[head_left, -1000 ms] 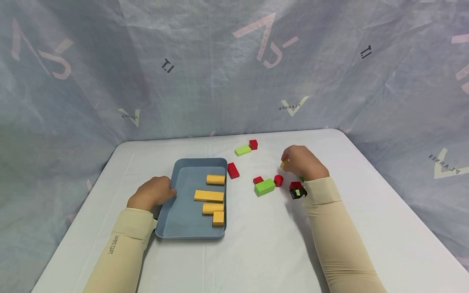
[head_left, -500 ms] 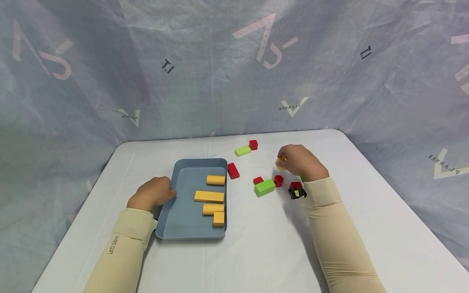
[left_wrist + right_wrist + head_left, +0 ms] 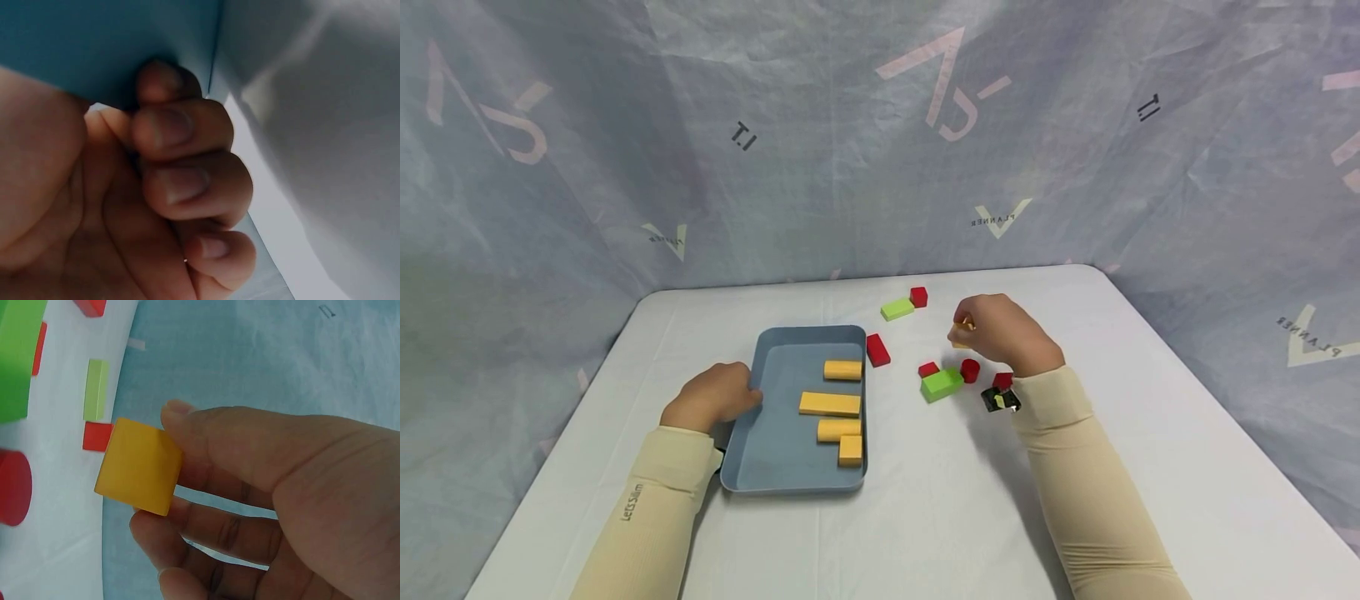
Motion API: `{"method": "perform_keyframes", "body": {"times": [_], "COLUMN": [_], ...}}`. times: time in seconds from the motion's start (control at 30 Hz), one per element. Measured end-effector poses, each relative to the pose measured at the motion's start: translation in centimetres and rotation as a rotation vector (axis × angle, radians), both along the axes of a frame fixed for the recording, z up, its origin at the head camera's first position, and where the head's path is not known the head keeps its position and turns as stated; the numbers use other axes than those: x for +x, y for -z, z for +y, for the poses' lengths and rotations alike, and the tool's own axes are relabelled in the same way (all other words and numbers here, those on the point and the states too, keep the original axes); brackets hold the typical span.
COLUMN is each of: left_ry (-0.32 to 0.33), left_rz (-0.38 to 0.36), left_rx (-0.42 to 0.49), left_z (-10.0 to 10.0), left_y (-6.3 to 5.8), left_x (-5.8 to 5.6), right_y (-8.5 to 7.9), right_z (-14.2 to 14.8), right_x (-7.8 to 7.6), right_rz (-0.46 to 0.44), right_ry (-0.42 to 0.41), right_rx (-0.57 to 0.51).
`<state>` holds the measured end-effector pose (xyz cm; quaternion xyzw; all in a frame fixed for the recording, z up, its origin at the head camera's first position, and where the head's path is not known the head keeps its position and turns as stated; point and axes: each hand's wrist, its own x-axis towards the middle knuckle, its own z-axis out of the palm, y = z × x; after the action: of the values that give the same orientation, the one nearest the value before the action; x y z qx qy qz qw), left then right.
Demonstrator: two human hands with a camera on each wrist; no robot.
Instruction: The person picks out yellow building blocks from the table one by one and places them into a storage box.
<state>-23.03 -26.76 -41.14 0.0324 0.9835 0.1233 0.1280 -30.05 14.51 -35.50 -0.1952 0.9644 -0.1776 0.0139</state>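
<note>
My right hand (image 3: 1009,333) is above the table and pinches a yellow block (image 3: 960,334) between thumb and fingers. In the right wrist view the yellow block (image 3: 140,465) shows a nearly square face, with the thumb (image 3: 212,431) on one side and fingers beneath. My left hand (image 3: 713,395) grips the left wall of a blue-grey tray (image 3: 775,442); in the left wrist view its curled fingers (image 3: 187,134) lie against the tray's wall (image 3: 125,44). Inside the tray, along its right side, are a yellow cylinder (image 3: 842,370), a long yellow block (image 3: 830,404), another yellow cylinder (image 3: 838,430) and a yellow cube (image 3: 850,450).
Right of the tray lie a red block (image 3: 877,350), a green block (image 3: 942,385), a smaller red block (image 3: 928,370) and a red cylinder (image 3: 970,371). Farther back sit a light green block (image 3: 897,309) and a red cube (image 3: 918,297). A grey cloth (image 3: 880,167) hangs behind the table.
My right hand has moved left with the yellow block in its fingers. The tray has shifted very slightly to the right, while my left hand stays at its wall.
</note>
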Motion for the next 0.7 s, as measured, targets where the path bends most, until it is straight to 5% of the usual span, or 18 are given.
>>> {"method": "perform_keyframes", "body": {"times": [0.7], "left_ry": [-0.004], "left_rz": [-0.008], "left_rx": [0.002], "left_z": [0.0], "left_y": [0.0], "left_x": [0.0], "right_y": [-0.5], "right_z": [-3.4], "right_x": [1.5], "right_rz": [0.072], "right_ry": [-0.108], "right_rx": [0.076]}}
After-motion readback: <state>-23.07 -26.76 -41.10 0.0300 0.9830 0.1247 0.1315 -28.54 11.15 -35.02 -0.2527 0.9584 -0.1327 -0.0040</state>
